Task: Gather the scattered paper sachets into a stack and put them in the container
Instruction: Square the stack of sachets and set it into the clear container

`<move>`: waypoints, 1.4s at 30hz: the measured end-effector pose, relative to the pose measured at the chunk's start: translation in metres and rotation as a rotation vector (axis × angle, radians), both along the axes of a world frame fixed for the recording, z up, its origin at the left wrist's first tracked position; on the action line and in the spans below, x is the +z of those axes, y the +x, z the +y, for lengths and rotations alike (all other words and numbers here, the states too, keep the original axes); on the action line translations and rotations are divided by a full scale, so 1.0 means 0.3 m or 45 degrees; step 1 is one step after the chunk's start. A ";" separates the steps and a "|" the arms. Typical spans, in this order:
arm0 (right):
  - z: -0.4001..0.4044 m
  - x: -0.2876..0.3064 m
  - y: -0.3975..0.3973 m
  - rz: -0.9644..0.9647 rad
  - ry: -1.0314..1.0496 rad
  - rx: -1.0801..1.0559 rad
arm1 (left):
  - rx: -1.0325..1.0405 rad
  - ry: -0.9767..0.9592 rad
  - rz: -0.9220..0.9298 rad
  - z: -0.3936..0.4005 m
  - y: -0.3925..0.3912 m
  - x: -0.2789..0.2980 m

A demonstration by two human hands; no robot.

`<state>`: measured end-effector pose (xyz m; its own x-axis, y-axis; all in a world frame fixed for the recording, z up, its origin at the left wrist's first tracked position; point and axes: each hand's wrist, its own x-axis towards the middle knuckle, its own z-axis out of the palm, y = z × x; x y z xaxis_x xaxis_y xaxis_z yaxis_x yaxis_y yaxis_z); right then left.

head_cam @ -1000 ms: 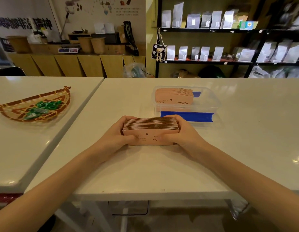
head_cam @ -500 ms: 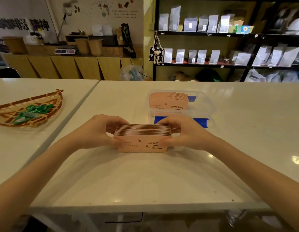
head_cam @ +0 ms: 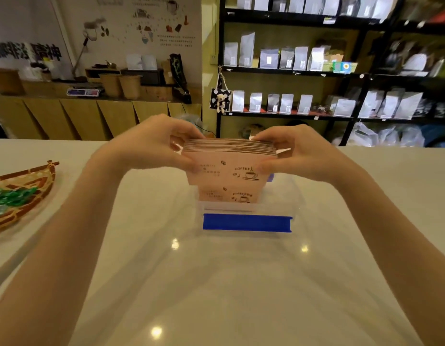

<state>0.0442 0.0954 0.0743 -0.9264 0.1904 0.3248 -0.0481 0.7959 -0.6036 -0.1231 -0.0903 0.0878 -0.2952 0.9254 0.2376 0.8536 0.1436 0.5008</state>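
I had both hands up at the centre of the frame, gripping a stack of pink paper sachets [head_cam: 229,158] between them. My left hand [head_cam: 151,143] pinched the stack's left end, thumb on the printed front face and fingers curled over the top behind it; my right hand [head_cam: 298,151] clamped the right end the same way. The stack was clear of the white table [head_cam: 216,283], held directly above the clear plastic container [head_cam: 286,196] that sat just below centre. A second bundle of sachets [head_cam: 229,194] already stood inside the container, its coffee-cup print showing just under the held stack. The container's blue clip [head_cam: 246,223] faced me along its near edge. At the left edge of the frame sat a woven basket [head_cam: 29,186] with green-wrapped sweets [head_cam: 9,198] in it.
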 end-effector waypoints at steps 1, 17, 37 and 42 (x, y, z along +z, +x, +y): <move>0.021 -0.008 -0.010 -0.029 -0.003 -0.008 | 0.005 -0.040 0.017 0.026 -0.011 -0.009; 0.108 -0.178 -0.130 -0.602 0.239 -0.029 | 0.062 -0.651 0.181 0.205 -0.074 -0.204; 0.097 -0.169 -0.133 -0.582 0.345 -0.154 | 0.183 -0.632 0.404 0.203 -0.059 -0.181; 0.088 -0.155 -0.125 -0.585 0.303 -0.137 | 0.210 -0.631 0.400 0.191 -0.063 -0.170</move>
<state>0.0067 0.1219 0.0277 -0.9628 0.2624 -0.0641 0.2681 0.8994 -0.3454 -0.1421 -0.0331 0.0367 -0.4299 0.8960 -0.1111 0.8962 0.4384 0.0685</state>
